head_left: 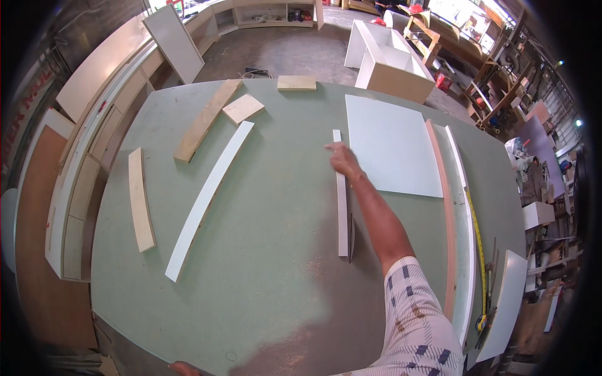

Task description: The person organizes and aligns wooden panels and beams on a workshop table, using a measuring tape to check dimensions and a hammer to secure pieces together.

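My right hand [343, 159] reaches out over the table [263, 250] and closes round a narrow white strip [342, 219] near its far end. One finger points left, and the hand is slightly blurred. A thin dark piece or gap [352, 241] shows beside the strip's near end. Just right of the hand lies a wide white panel [392, 147]. At the lower edge only a bit of my left hand [184, 368] shows by the table's near edge; its fingers are mostly hidden. A longer white strip [210, 200] rests at a slant on the left.
Bare wood pieces [141, 200] lie left, with a long board [208, 122] and short blocks [243, 109] farther back. Along the right run a brown-edged strip [444, 207], long white strips [467, 250] and a yellow tape measure [481, 322]. A white cabinet [392, 69] stands beyond the table.
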`<state>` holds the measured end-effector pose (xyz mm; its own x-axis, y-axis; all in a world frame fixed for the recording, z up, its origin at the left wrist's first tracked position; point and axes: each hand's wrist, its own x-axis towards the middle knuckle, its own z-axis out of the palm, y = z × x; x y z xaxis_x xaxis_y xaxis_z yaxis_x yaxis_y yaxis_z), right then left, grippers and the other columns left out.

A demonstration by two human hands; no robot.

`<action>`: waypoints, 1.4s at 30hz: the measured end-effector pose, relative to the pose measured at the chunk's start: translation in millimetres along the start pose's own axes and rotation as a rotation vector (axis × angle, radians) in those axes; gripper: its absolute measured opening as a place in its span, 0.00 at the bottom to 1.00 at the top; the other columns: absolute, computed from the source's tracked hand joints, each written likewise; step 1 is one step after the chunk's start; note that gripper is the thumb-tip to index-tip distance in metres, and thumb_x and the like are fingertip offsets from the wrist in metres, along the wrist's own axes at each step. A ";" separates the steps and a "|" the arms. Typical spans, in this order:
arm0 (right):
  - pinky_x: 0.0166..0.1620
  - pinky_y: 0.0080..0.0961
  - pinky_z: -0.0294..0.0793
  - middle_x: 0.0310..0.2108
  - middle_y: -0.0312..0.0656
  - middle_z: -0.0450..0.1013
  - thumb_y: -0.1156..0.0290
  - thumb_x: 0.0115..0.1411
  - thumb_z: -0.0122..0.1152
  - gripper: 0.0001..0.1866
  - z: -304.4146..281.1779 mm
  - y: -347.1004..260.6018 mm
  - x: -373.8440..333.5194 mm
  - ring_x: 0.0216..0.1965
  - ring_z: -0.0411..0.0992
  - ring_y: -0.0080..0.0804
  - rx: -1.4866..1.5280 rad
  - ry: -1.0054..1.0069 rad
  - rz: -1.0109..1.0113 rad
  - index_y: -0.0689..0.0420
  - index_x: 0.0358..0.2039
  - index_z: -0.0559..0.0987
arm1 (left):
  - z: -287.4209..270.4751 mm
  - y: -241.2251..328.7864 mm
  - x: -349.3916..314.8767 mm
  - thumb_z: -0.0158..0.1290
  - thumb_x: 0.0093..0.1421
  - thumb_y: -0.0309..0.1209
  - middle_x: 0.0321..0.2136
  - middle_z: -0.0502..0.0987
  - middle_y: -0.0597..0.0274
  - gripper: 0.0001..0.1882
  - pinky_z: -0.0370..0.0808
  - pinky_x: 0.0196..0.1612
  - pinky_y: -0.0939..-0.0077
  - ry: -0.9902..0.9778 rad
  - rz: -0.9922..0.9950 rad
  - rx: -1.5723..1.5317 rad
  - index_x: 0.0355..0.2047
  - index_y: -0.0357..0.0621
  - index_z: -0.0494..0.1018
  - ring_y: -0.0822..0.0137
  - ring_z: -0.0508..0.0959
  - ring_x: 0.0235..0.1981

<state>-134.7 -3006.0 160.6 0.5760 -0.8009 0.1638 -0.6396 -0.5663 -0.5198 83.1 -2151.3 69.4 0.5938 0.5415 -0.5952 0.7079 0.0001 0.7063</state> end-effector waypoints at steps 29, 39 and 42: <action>0.43 0.44 0.82 0.36 0.52 0.81 0.75 0.50 0.61 0.12 -223.7 -30.5 4.9 0.40 0.82 0.51 -0.808 0.118 0.256 0.62 0.37 0.80 | -30.1 -6.3 30.7 0.27 0.68 0.64 0.67 0.64 0.53 0.44 0.65 0.64 0.46 -0.093 0.004 -0.201 0.68 0.41 0.60 0.45 0.67 0.64; 0.37 0.55 0.70 0.28 0.63 0.73 0.73 0.52 0.55 0.09 -304.3 -289.2 -108.7 0.35 0.74 0.64 -0.422 0.349 -0.328 0.65 0.32 0.73 | -35.7 12.2 49.4 0.36 0.66 0.62 0.61 0.71 0.58 0.37 0.68 0.60 0.49 -0.884 0.003 -0.622 0.64 0.51 0.66 0.52 0.71 0.59; 0.36 0.55 0.68 0.27 0.62 0.72 0.70 0.56 0.57 0.09 -251.3 -381.6 -134.1 0.33 0.73 0.65 -0.347 0.307 -0.326 0.64 0.31 0.71 | -40.0 0.5 82.2 0.34 0.66 0.65 0.57 0.75 0.58 0.38 0.73 0.57 0.49 -0.729 -0.048 -0.597 0.62 0.51 0.68 0.50 0.76 0.55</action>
<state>-95.7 -2731.4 547.7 0.6308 -0.5641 0.5328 -0.6130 -0.7832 -0.1035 116.9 -2073.2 36.2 0.8049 -0.1294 -0.5791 0.5445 0.5489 0.6342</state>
